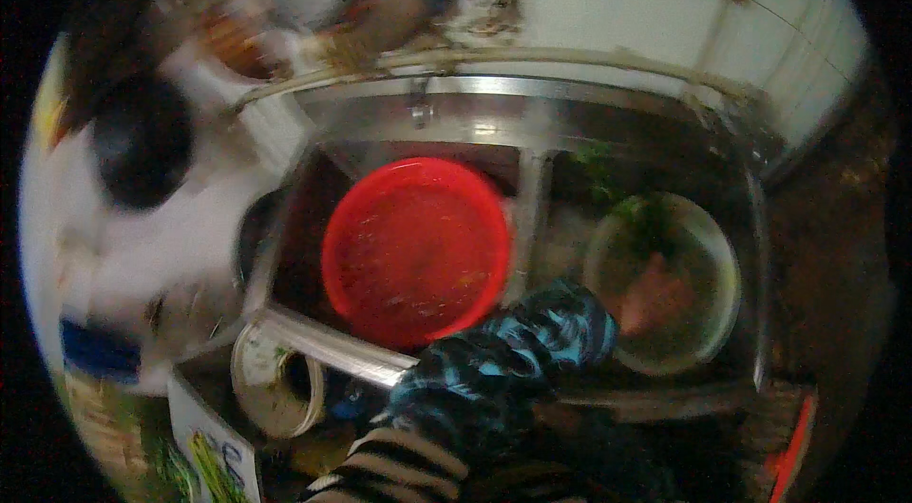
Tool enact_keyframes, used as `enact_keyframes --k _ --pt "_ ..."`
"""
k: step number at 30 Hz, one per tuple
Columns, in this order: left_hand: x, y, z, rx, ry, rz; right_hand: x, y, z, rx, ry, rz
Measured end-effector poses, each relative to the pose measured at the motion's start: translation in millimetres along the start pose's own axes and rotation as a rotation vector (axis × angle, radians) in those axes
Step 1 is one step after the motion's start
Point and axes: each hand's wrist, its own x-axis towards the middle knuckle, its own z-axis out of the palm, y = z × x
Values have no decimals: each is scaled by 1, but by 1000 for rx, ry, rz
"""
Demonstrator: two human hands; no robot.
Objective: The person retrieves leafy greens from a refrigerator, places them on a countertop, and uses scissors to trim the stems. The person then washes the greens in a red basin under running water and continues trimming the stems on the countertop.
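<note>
My left hand point(654, 298) is inside a round pale basin point(728, 275) in the right bowl of a steel double sink. Its arm crosses from the lower left in a blue-and-black patterned oversleeve point(506, 353) over a striped sleeve. Dark leafy greens point(645, 218) lie at the fingertips and reach past the basin's far rim. Blur and dim light hide whether the fingers grip them. In the left bowl sits a red plastic basin point(420, 253), apparently with water in it. My right hand cannot be made out.
The sink's steel divider point(531, 211) runs between the basins. A white bucket point(274, 389) stands at the sink's near left, beside a pale box panel point(214, 435) and long green stalks point(210, 464). A black round object point(142, 139) is at left; blurred items line the back.
</note>
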Motion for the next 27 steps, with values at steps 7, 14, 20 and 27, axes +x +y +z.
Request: enact_keyframes --k 7,14,20,27 --pt "-264 33 -96 -524 -126 -953 5 47 -14 167 1 -103" --pt "-562 200 -266 -80 423 -2169 63 -30 49 -28 -344 -131" --pt "-741 346 -390 452 208 -2494 117 -169 239 -149 -716 -295" --pt "-878 442 -451 556 287 -2424 78 -315 538 -41 -880 -540"
